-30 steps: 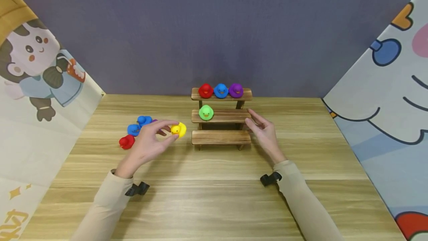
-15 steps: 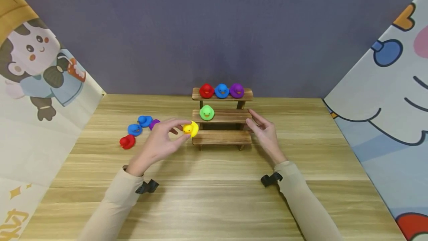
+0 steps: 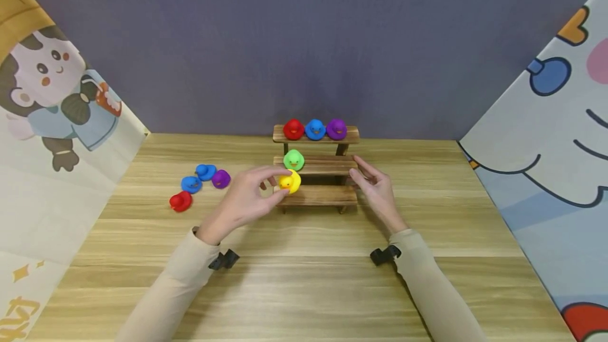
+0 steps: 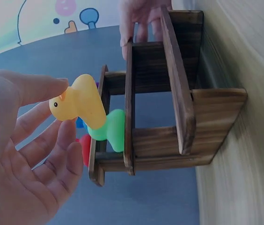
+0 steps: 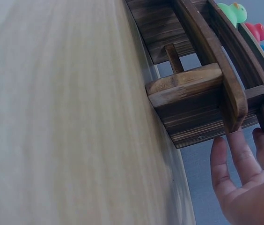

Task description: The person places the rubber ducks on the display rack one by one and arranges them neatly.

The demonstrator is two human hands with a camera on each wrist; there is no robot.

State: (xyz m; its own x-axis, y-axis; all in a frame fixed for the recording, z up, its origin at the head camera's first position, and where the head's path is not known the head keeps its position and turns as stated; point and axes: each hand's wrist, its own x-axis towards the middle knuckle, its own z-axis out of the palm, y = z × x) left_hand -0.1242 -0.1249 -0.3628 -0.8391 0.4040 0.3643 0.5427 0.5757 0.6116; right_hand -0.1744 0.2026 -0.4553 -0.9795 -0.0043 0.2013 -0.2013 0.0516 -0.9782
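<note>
My left hand (image 3: 244,199) pinches a yellow rubber duck (image 3: 292,180) between thumb and forefinger, its other fingers spread loosely in the left wrist view. The duck is held in front of the three-step wooden stand (image 3: 328,195), above the lowest step and just below the green duck (image 3: 293,160) on the middle step. A gap shows between the yellow duck and the lower boards in the left wrist view. With thumb and forefinger, my right hand (image 3: 378,191) holds the right end of the stand's middle step; its other fingers lie near the stand's side (image 5: 202,117).
Red (image 3: 294,129), blue (image 3: 315,129) and purple (image 3: 336,129) ducks stand along the top step. Left on the wooden table (image 3: 304,284) lie a red duck (image 3: 180,201), two blue ducks (image 3: 191,184) and a purple duck (image 3: 220,179). A dark wall (image 3: 304,46) rises behind.
My left hand has carried the yellow duck rightward, from beside the stand to in front of its left part. The purple duck on the table is now uncovered. My right hand stays put.
</note>
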